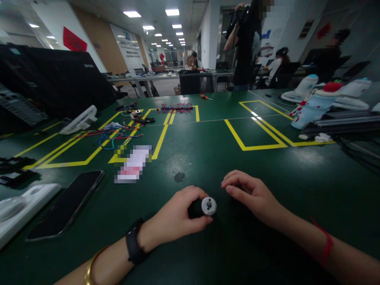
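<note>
My left hand (185,211) is closed around a small electric motor (209,205), thumb below and forefinger above. The motor's round silver end faces me, with a short shaft at its centre and dark holes beside it; my fingers and shadow hide the rest of its body. To the right, my right hand (249,194) hovers low over the green table (196,166), apart from the motor. Its fingers are loosely bent, the thumb stands away from them, and nothing shows in its grasp.
A phone (68,204) and a white power strip (28,209) lie at left. Beyond are a blurred card (133,164), loose wires (114,134), a wire bundle (175,108) and a screwdriver (206,97). A blue bottle (314,107) stands right. A person (245,47) stands beyond the table.
</note>
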The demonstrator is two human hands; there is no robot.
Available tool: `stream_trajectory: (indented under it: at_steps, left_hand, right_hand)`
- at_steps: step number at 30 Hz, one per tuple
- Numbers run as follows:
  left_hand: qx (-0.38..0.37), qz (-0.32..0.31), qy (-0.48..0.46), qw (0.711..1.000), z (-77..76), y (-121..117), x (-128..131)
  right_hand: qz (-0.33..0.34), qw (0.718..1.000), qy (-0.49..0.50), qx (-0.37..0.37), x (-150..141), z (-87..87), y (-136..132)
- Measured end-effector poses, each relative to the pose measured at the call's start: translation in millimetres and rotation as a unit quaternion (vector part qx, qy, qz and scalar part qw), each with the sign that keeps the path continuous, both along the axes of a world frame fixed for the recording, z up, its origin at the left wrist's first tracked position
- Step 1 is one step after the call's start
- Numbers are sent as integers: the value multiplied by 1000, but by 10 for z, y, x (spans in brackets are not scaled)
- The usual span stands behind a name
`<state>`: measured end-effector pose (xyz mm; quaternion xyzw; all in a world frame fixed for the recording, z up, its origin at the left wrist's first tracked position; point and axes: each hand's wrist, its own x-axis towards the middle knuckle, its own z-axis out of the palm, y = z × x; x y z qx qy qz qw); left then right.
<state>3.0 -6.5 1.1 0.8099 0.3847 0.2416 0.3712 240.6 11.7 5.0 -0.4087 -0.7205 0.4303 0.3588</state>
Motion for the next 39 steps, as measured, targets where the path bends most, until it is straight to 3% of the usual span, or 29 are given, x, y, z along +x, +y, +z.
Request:
stream_trajectory:
  at_steps: [6, 11, 30, 39]
  left_hand:
    - [-5, -1, 3, 1000, -4, 7, -10]
    - [-8, 1, 9, 1000, -18, 9, -3]
    - [-8, -16, 7, 1000, -7, 3, -23]
    - [-2, -16, 12, 1000, -31, 14, -29]
  right_hand:
    - [-82, 994, -43, -61, 173, -79, 207]
    - [-90, 993, -38, -61, 211, -124, 243]
    - [-65, 995, -81, 8, 153, -110, 210]
    - [21, 984, -158, 75, 94, -116, 151]
